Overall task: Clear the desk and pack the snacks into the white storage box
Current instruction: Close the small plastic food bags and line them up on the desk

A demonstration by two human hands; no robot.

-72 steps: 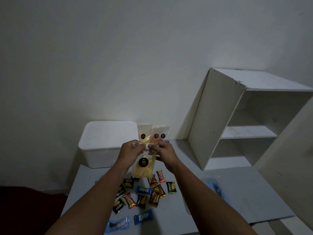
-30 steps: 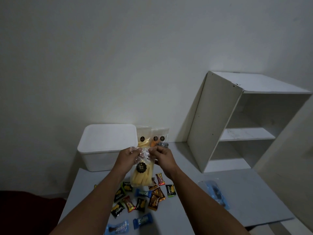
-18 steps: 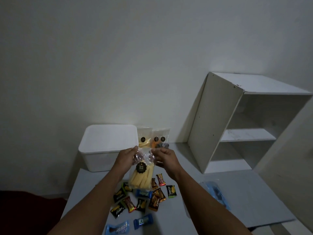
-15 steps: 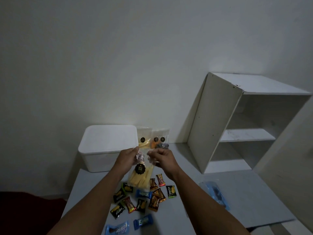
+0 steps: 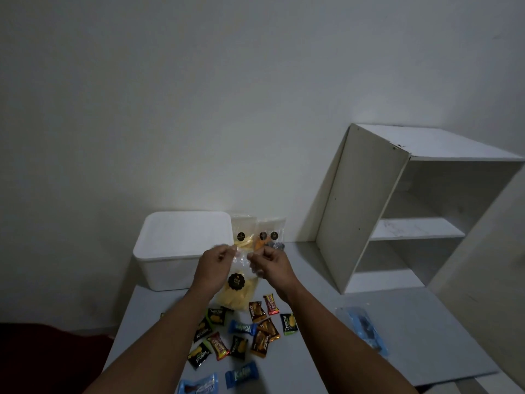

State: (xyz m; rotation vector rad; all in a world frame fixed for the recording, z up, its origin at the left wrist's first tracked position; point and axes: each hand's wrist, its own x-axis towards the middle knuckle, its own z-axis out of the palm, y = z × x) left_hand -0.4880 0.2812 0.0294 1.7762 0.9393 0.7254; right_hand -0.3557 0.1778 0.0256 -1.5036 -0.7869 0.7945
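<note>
Packing barely started, by the look of it: white storage box (image 5: 181, 248) sits at the back of the worktop (image 5: 420, 331) with its lid on, nothing visibly inside. Small wrapped snacks (image 5: 241, 334) lie scattered in front of the box; more clear bags (image 5: 257, 233) stand just right of it.

Both hands are raised in front of the box. Left hand (image 5: 214, 264) and right hand (image 5: 270, 264) each pinch the top of a clear bag of yellow sticks (image 5: 237, 291), which hangs above the scattered snacks.
</note>
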